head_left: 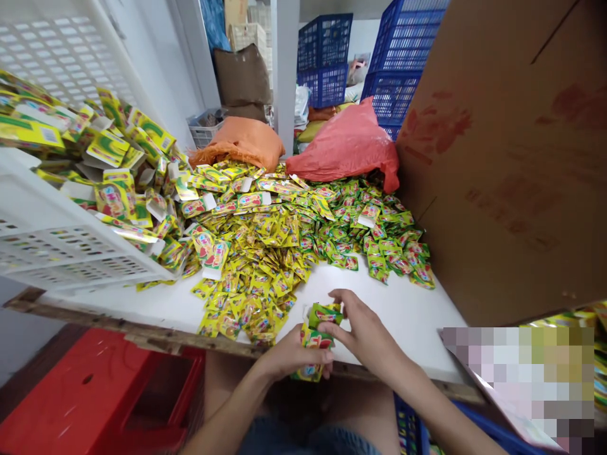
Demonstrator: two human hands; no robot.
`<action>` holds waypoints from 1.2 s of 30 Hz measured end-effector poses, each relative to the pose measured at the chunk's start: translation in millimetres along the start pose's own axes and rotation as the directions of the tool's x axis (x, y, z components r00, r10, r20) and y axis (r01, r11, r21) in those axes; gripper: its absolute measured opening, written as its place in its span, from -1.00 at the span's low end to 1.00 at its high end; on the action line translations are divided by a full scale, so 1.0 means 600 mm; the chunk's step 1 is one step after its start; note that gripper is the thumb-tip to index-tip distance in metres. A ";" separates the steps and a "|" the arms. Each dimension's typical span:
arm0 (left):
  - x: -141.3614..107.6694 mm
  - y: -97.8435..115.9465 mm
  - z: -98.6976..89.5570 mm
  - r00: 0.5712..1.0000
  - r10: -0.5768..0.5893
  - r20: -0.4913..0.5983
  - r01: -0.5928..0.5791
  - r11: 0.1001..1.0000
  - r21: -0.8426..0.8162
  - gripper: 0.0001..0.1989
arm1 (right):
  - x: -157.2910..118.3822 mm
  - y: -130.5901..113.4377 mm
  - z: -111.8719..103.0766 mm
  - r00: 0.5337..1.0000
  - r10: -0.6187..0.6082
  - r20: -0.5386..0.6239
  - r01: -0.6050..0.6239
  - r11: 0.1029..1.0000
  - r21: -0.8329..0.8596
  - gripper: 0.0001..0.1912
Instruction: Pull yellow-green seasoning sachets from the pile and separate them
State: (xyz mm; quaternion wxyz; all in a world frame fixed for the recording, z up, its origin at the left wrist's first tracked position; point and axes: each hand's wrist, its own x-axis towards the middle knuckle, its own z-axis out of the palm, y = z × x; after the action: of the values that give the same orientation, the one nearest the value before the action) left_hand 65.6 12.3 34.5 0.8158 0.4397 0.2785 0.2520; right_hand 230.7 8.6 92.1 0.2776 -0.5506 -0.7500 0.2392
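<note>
In my left hand (296, 354) is a small yellow-green carton (310, 373), gripped near the table's front edge with its top end up. My right hand (365, 328) pinches green sachets (325, 314) at the carton's upper end; whether they are partly inside cannot be made out. Beyond my hands spreads a heap of yellow sachets (256, 278), and to its right lies a pile of green sachets (389, 243). One open carton (212, 253) rests on top of the yellow heap.
A tipped white crate (85, 243) at left spills many cartons (114, 196) onto the white table (417, 316). A large cardboard box (512, 189) walls the right side. Orange (251, 142) and red sacks (348, 148) lie behind. A red stool (71, 392) stands below left.
</note>
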 end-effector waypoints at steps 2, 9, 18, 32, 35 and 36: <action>0.002 0.004 0.001 1.000 0.019 -0.011 -0.019 1.000 0.006 -0.66 | -0.004 -0.001 0.001 0.999 0.037 -0.003 -0.037 0.998 -0.047 -0.80; 0.004 0.008 0.004 1.000 0.025 -0.003 -0.025 1.000 -0.012 -0.73 | -0.013 -0.008 0.023 0.994 0.016 -0.108 -0.002 0.992 0.129 -0.80; 0.004 0.004 -0.010 1.000 -0.018 -0.020 0.019 0.997 0.068 -0.71 | -0.006 -0.009 0.009 0.999 -0.039 -0.029 0.038 0.998 -0.041 -0.71; 0.005 -0.004 -0.019 0.998 -0.049 0.049 0.047 0.997 0.054 -0.67 | 0.007 0.003 0.000 0.956 -0.295 0.007 0.281 0.903 -0.326 -0.95; 0.016 -0.001 -0.024 0.998 -0.041 0.049 0.037 0.996 0.077 -0.68 | 0.022 0.012 0.002 0.959 -0.283 -0.022 0.258 0.902 -0.345 -0.95; 0.021 0.001 -0.026 0.998 -0.037 0.042 0.033 0.995 0.095 -0.69 | 0.027 0.015 0.005 0.959 -0.281 -0.032 0.254 0.905 -0.341 -0.95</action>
State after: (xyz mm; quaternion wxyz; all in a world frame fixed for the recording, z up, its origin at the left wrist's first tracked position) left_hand 64.0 30.1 24.6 0.8043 0.4781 0.2799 0.2148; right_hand 231.2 26.6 86.6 0.2405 -0.4908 -0.8362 0.0462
